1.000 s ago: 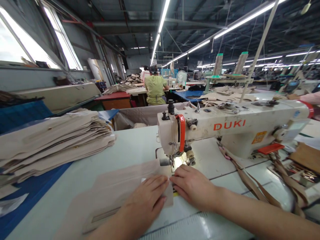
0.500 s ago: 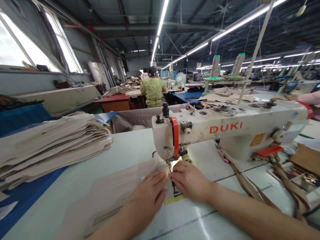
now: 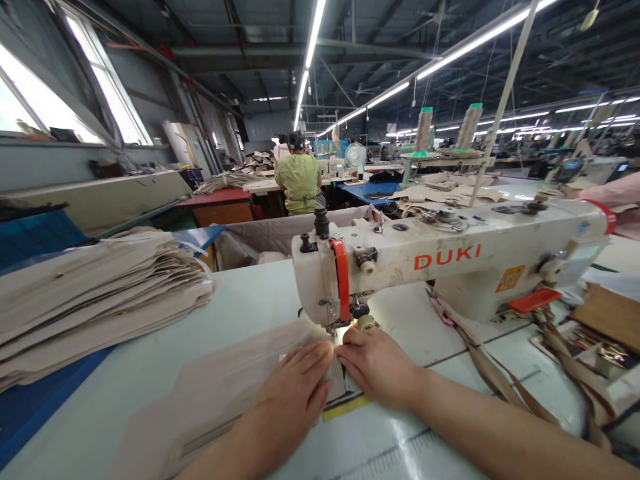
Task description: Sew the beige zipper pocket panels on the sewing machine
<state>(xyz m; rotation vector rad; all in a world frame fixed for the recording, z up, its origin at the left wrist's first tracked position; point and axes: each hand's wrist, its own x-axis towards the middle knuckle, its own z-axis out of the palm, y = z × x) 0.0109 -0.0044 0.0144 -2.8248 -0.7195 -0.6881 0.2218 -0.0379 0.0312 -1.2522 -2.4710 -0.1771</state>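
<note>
A beige fabric piece (image 3: 215,373) lies flat on the pale sewing table, its right edge under the head of a DUKI sewing machine (image 3: 320,280). My left hand (image 3: 295,383) rests on this fabric with its fingers stretched out, the tips close to the needle area. Just right of the needle, my right hand (image 3: 380,363) has its fingers bent and pressed together at the fabric's edge. The tips of both hands nearly meet. A lamp lights the spot behind my right fingers, which partly hide the presser foot.
A stack of beige fabric pieces (image 3: 100,287) stands at the left. Brown straps (image 3: 480,360) and a tray of metal parts (image 3: 607,357) lie on the right. Thread cones (image 3: 469,130) stand behind the machine. A person in a green top (image 3: 299,180) sits farther off.
The view has swung slightly to the right, so the machine and stack sit a little farther left. Both hands keep nearly the same place beside the needle.
</note>
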